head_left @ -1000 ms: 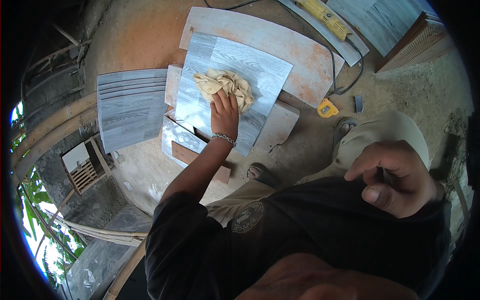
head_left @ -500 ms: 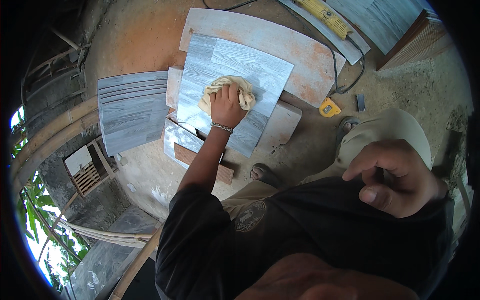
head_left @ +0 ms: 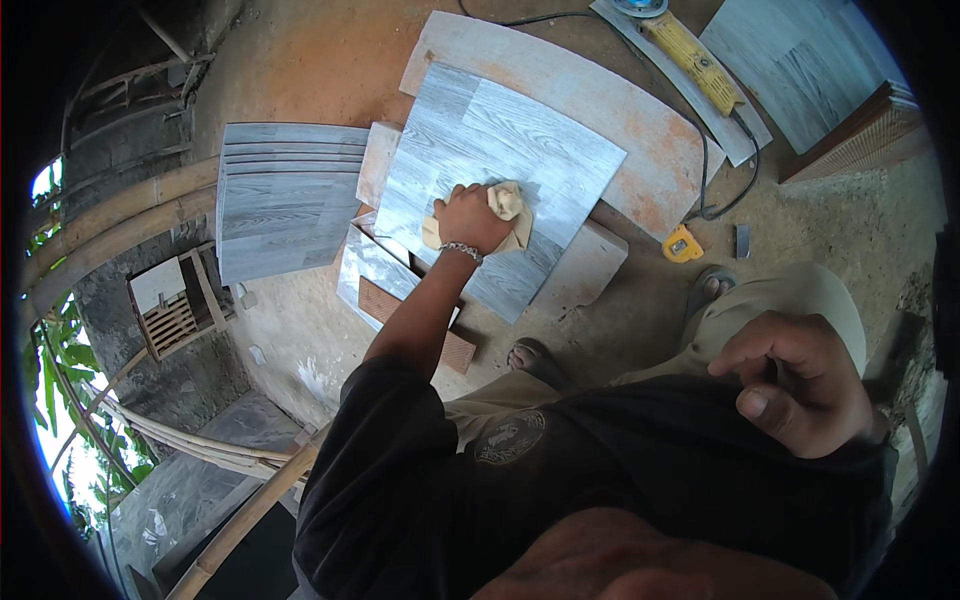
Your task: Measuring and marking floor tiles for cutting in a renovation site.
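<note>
Cloth [head_left: 507, 203]: cream, crumpled, bunched in left hand [head_left: 472, 217] on a square tile [head_left: 530, 140], grey wood-grain, sheen along its left side. Tile lies over pale, rust-stained slabs [head_left: 640, 115]. Right hand [head_left: 800, 385] loosely curled, thumb apart from fingers.

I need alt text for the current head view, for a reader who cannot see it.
A person's left hand holds a crumpled beige cloth against a grey wood-patterned tile, while the right hand is half-curled, without a visible object. Similar tiles are stacked at left; a yellow angle grinder and yellow tape measure lie at right.
</note>
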Tool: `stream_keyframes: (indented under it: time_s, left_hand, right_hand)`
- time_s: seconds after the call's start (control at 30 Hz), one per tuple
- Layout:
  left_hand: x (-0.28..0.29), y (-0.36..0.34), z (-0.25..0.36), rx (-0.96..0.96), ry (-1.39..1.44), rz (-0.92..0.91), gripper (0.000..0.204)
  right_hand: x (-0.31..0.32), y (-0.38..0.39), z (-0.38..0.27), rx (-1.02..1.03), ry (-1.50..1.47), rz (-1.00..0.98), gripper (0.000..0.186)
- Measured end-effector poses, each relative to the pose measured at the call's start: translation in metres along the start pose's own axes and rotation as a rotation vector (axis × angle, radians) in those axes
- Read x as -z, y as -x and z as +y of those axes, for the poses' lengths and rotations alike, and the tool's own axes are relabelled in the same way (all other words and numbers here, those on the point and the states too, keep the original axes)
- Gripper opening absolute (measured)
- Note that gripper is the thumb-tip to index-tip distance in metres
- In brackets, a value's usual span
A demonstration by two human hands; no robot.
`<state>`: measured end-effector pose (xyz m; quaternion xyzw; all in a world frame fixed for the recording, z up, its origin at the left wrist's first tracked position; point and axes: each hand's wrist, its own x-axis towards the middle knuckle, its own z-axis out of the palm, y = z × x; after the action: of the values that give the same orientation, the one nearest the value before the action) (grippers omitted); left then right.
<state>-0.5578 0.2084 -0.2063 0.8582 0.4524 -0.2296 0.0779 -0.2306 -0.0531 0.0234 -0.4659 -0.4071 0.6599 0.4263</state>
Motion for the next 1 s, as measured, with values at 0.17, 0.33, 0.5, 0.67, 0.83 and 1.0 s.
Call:
stream_keyframes:
  time_s: [0.17, 0.33, 0.5, 0.67, 0.83, 1.0]
  left_hand:
    - [-0.015, -0.021, -0.14, 0.751, 0.17, 0.286, 0.061]
    - [-0.057, -0.051, -0.264, 1.254, 0.353, 0.379, 0.059]
    - [-0.055, -0.043, -0.26, 1.544, 0.76, 0.529, 0.052]
    - [-0.04, -0.064, -0.161, 0.781, -0.204, 0.455, 0.051]
    - [0.013, -0.153, -0.099, 0.636, -0.034, 0.593, 0.047]
    - [0.058, -0.238, -0.038, 0.448, 0.01, 0.657, 0.044]
  right_hand:
    - [0.01, -0.003, 0.003, -0.011, -0.077, -0.003, 0.028]
    - [0.022, -0.012, 0.005, -0.032, -0.063, 0.034, 0.028]
    - [0.036, -0.015, 0.008, -0.064, -0.114, 0.013, 0.029]
    - [0.046, -0.014, 0.01, -0.017, -0.145, 0.071, 0.03]
    - [0.043, -0.022, 0.012, -0.061, -0.101, 0.062, 0.033]
    - [0.036, -0.026, 0.006, -0.09, -0.055, 0.059, 0.033]
